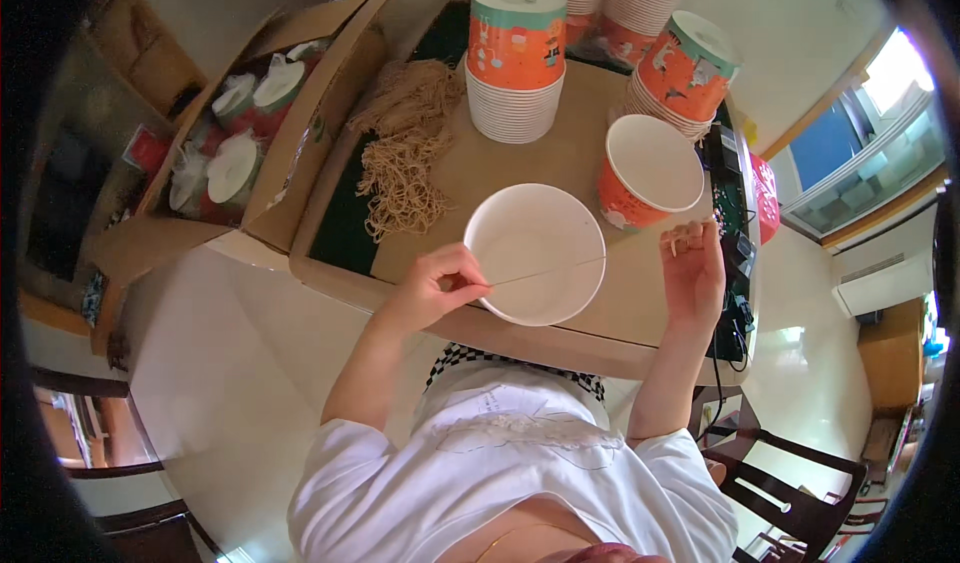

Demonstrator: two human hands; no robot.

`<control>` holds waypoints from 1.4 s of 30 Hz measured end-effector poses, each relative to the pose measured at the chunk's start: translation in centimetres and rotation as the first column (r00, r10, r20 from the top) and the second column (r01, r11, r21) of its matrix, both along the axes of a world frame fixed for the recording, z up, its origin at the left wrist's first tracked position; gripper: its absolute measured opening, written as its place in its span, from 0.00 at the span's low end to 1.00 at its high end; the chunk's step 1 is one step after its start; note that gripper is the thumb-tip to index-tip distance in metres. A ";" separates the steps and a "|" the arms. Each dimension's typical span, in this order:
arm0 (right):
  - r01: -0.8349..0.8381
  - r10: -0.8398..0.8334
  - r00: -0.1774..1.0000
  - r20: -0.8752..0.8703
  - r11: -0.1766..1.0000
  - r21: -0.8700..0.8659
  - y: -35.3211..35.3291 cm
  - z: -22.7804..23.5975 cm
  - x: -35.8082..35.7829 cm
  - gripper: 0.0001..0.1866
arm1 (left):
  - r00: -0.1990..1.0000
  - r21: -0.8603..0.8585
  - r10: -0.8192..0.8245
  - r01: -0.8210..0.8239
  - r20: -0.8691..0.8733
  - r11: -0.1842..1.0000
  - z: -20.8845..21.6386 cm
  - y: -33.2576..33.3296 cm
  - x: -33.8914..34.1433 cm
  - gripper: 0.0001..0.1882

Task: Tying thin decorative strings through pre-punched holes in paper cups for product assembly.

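A thin tan string [545,271] runs taut across the mouth of a white-lined paper bucket [535,308] near the table's front edge. Its left end is pinched between the thumb and forefinger of my left hand [438,288], beside the bucket's rim. My right hand [692,273] is raised to the right of the bucket, its fingers curled round the string's other end. Behind that hand an orange paper bucket [628,198] leans with its white inside showing. Left of the buckets lies a loose heap of tan string [405,178].
Nested orange and green paper buckets [515,53] stand upside down at the back, with another tilted stack [687,68] to their right. An open cardboard box [310,153] of wrapped buckets is on the left. Power strips and cables [738,258] line the table's right edge. A dark chair [790,493] stands lower right.
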State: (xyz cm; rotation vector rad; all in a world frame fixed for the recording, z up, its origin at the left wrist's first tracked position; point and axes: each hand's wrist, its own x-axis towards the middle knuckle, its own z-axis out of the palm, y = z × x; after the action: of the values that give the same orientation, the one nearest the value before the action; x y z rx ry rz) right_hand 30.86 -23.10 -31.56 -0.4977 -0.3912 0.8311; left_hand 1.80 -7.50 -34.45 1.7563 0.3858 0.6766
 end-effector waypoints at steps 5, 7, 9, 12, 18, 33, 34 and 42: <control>-0.072 0.074 0.974 -0.214 0.997 0.018 -0.2 -0.8 0.5 0.09 | 0.986 -0.029 -0.165 0.165 -0.005 0.986 0.0 1.9 -0.5 0.06; -0.185 0.230 0.921 -0.314 0.968 0.169 -0.2 -0.4 0.3 0.07 | 0.975 0.004 -0.212 0.212 -0.065 0.977 0.3 3.2 -0.7 0.05; -0.188 0.206 0.958 -0.201 0.977 0.105 -0.1 -1.0 0.6 0.06 | 0.958 0.035 -0.259 0.265 -0.125 0.964 0.7 4.2 -0.6 0.05; -0.103 0.092 0.988 -0.126 0.991 -0.080 0.1 -0.2 0.0 0.07 | 0.920 -0.137 -0.339 0.317 -0.198 0.939 1.9 5.3 -0.5 0.05; -0.091 0.090 0.988 -0.123 0.996 -0.004 -0.4 -1.0 1.1 0.08 | 0.872 -0.124 -0.411 0.392 -0.265 0.912 2.8 8.5 0.5 0.05; 0.227 -0.186 0.963 0.193 0.949 -0.217 -1.3 -2.1 1.4 0.03 | 0.811 0.059 -0.360 0.433 -0.462 0.900 5.1 10.4 1.6 0.08; 0.292 -0.200 0.931 0.305 0.909 -0.296 -1.2 -2.0 0.8 0.02 | 0.849 0.189 -0.239 0.362 -0.472 0.913 5.4 9.6 1.8 0.11; 0.412 0.054 0.680 0.731 0.797 -0.442 2.6 -3.4 -2.8 0.03 | 0.963 0.541 0.192 -0.059 -0.192 0.839 3.9 -0.2 8.9 0.22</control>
State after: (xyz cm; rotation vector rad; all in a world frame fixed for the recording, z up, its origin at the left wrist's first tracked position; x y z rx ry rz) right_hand 28.03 -20.52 -34.94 -1.4543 -0.8007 0.4967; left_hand 10.67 -7.72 -30.55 2.3753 0.5177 0.7115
